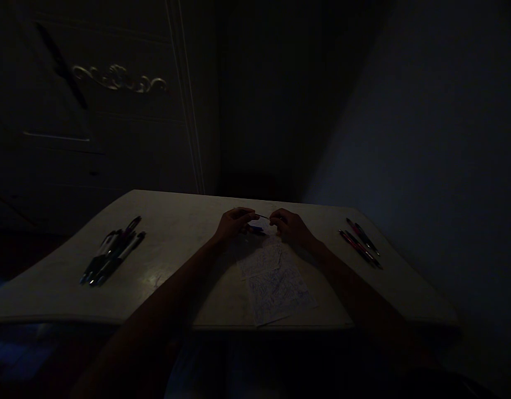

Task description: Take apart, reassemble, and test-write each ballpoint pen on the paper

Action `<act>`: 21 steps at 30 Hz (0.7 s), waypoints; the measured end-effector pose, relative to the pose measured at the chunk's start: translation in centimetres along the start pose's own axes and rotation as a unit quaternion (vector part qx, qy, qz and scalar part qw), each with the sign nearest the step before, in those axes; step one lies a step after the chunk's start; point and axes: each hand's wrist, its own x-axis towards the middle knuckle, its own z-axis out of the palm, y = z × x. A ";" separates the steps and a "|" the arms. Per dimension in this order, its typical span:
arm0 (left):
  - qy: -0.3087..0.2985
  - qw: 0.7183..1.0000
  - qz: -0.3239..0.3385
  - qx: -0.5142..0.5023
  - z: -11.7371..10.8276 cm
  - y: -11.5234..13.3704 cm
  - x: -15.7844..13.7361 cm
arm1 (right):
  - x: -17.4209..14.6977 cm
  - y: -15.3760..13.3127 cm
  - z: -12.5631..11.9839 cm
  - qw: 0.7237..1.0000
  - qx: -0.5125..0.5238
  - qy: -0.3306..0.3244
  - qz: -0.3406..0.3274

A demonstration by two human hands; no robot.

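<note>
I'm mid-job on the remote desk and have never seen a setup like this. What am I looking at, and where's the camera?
There's no machine here: these are a person's bare hands, seen in one dim picture from a camera worn on the head, looking forward and down. The left hand and right hand meet over a pale table, with a thin dark piece between their fingertips. A blue piece shows just below; whether it's held is unclear. Scribbled papers lie between the forearms. A pile of pens lies to the left, and a smaller group of pens to the right.
</note>
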 end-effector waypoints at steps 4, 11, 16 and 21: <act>-0.001 1.000 -0.006 0.005 0.0 -0.1 0.1 | 0.2 0.1 0.0 1.000 0.001 -0.011 -0.003; 0.001 1.000 0.006 -0.014 -0.2 0.0 0.1 | 0.1 -0.1 -0.1 1.000 0.004 0.003 -0.008; 0.009 1.000 0.007 -0.020 -0.1 0.2 -0.1 | 0.2 0.2 -0.2 1.000 0.004 0.007 -0.004; 0.005 1.000 0.005 -0.012 -0.1 0.0 0.1 | 0.3 0.4 -0.1 1.000 -0.005 0.004 -0.018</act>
